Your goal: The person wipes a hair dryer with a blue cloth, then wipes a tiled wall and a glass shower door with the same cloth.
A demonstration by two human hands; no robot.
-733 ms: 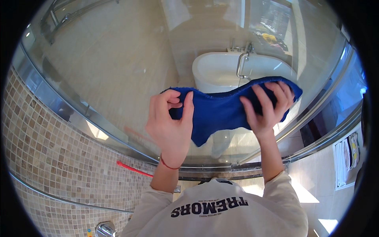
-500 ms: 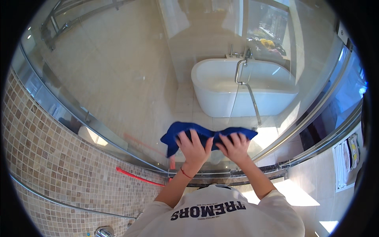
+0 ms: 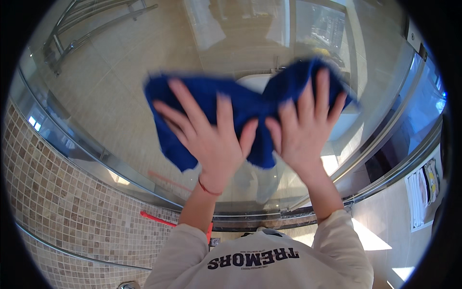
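Observation:
A dark blue cloth is spread against a curved clear glass panel, its edges blurred by motion. My left hand lies over the cloth's left part, fingers spread and palm toward the glass. On the right part, my right hand presses in the same way, with its fingers stretched apart. The cloth bunches between the two thumbs and hangs below them. A red string circles my left wrist.
Behind the glass a white bathtub is mostly hidden by the cloth. A metal towel rack hangs at upper left. Mosaic tile wall curves along the left, with a red stick-like thing near it. A white tray holds small items at right.
Both hands have moved up the glass with the cloth, which now looks larger and more spread out. The hands are further from my body, and the fingers have spread wider.

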